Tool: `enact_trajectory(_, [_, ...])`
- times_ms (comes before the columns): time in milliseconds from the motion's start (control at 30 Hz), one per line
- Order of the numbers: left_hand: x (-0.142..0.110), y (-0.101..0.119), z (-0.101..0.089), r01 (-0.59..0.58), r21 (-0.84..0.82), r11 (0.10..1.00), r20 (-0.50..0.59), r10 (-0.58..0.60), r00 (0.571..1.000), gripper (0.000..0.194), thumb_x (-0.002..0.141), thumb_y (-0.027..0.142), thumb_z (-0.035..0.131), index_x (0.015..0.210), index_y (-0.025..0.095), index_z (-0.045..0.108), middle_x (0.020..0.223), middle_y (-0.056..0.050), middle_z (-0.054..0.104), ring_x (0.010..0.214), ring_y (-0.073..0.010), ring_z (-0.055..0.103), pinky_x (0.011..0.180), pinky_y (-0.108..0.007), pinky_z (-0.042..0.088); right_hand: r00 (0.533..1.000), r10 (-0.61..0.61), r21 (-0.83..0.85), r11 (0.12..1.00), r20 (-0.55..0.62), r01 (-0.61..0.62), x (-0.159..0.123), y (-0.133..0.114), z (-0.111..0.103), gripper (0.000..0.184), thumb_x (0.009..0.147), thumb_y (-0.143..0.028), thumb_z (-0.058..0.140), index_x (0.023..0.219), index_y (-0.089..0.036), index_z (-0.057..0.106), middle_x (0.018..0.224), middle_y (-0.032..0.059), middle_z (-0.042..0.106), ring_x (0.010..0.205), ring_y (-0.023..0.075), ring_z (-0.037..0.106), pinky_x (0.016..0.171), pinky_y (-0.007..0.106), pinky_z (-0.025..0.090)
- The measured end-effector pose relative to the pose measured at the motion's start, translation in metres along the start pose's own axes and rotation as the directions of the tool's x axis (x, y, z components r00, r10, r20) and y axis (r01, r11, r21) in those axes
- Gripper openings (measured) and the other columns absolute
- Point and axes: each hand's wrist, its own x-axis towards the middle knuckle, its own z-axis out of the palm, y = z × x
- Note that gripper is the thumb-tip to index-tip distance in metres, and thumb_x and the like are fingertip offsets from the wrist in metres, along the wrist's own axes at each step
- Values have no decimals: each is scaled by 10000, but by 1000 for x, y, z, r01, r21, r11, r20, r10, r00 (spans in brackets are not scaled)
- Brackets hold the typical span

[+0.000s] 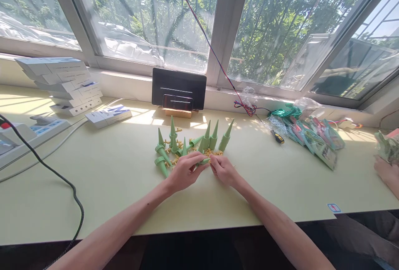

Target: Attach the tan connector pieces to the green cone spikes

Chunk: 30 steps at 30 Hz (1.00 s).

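My left hand (184,171) is closed round a green plastic watering spike (204,161), most of which the fingers hide. Against the end of that spike, my right hand (223,170) pinches a small yellow valve piece (210,160); whether the two parts are joined cannot be made out. Just beyond the hands, several green cone-shaped spikes (226,136) stand point up, and others, such as a tilted spike (161,165), lie to the left. Small yellow valve pieces (212,152) are scattered among them.
Behind the spikes stand a dark tablet (179,81) and a phone (177,102) on a wooden stand. White boxes (62,81) and a power strip (37,133) are at left. Bagged parts (314,135) and a yellow-black tool (277,137) lie right, near another person's hand (386,174).
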Motion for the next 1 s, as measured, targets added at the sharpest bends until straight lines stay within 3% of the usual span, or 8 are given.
enact_trajectory(67, [2, 3, 0, 165, -120, 979, 3, -166, 986, 207, 924, 321, 610, 806, 154, 646, 646, 15, 507, 531, -85, 391, 488, -217, 339, 999, -39, -67, 997, -38, 36, 0, -2, 0, 539, 1019, -565, 310, 612, -213, 332, 545, -32, 365, 501, 115, 320, 498, 271, 268])
enact_trajectory(167, [6, 6, -2, 389, -363, 847, 126, -369, 921, 269, 897, 407, 640, 873, 139, 651, 592, 37, 444, 500, -73, 343, 441, -205, 287, 996, -78, -133, 989, -41, 72, -1, -5, -3, 495, 1038, -517, 279, 659, -211, 365, 588, -28, 395, 530, 120, 345, 528, 266, 290])
enact_trajectory(233, [8, 8, -4, 470, -463, 752, 187, -436, 880, 309, 891, 438, 641, 927, 132, 659, 571, 47, 431, 469, -58, 302, 414, -199, 244, 994, -109, -170, 980, -17, 104, -1, -7, -5, 477, 1047, -489, 266, 680, -210, 389, 600, -28, 402, 546, 124, 358, 551, 268, 301])
enact_trajectory(333, [9, 9, -6, 517, -523, 677, 233, -470, 851, 328, 874, 450, 663, 947, 130, 669, 545, 57, 420, 441, -44, 276, 398, -194, 210, 988, -151, -202, 968, 15, 151, -2, -8, -5, 452, 1051, -464, 265, 698, -211, 391, 610, -31, 390, 558, 128, 353, 567, 272, 298])
enact_trajectory(567, [5, 4, -5, 505, -542, 672, 263, -435, 861, 311, 847, 405, 716, 991, 132, 676, 540, 60, 444, 440, -45, 338, 399, -180, 283, 989, -146, -205, 968, 12, 146, -4, -6, -5, 421, 1047, -461, 264, 709, -223, 344, 617, -37, 359, 549, 130, 326, 548, 276, 261])
enact_trajectory(733, [4, 1, -4, 396, -484, 780, 165, -363, 917, 254, 854, 364, 714, 969, 138, 706, 613, 29, 510, 483, -57, 416, 428, -182, 368, 986, -164, -257, 953, -2, 158, -3, -6, -6, 393, 1038, -409, 301, 693, -223, 329, 598, -36, 361, 544, 131, 326, 546, 281, 243])
enact_trajectory(1000, [2, 1, -2, 169, -273, 947, 32, -166, 986, 146, 902, 269, 655, 955, 160, 737, 902, -75, 668, 700, -122, 606, 521, -202, 479, 984, -177, -259, 952, -23, 165, -3, -3, -5, 376, 1030, -383, 326, 690, -223, 310, 585, -44, 340, 532, 126, 304, 534, 273, 251])
